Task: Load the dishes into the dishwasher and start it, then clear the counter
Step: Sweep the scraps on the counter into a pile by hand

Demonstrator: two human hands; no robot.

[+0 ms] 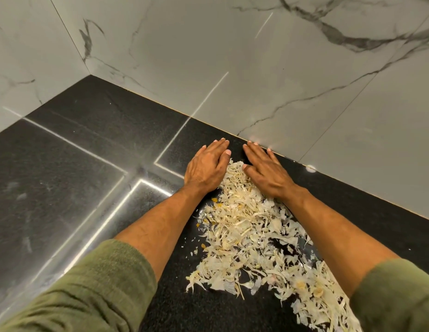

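Two olive-green sleeves point(84, 288) fill the bottom corners, pushed up to the elbows so that both forearms run bare up the frame. Between the forearms lies one long heap of pale peelings point(247, 236), papery white and cream scraps with a few small yellow-orange bits mixed in along its left edge. The heap stretches from the lower right edge of the view up to the hands and rests directly on the black speckled counter point(88, 168).

At the far end of the heap, the left hand point(205, 165) lies flat, palm down, fingers straight and close together, its thumb side touching the top of the scraps. The right hand point(265, 170) lies the same way, flat and spread slightly, with its fingertips reaching the foot of the marble-look wall tiles point(256, 75) and its thumb resting on the peelings. Neither hand grips anything; the two hands bracket the upper tip of the heap, with a narrow strip of bare counter between their fingertips.

Grey-veined tiles rise behind the counter on two sides and meet in a corner at the upper left. Bright strip-light reflections cross the polished counter surface on the left. No writing or labels are visible anywhere.
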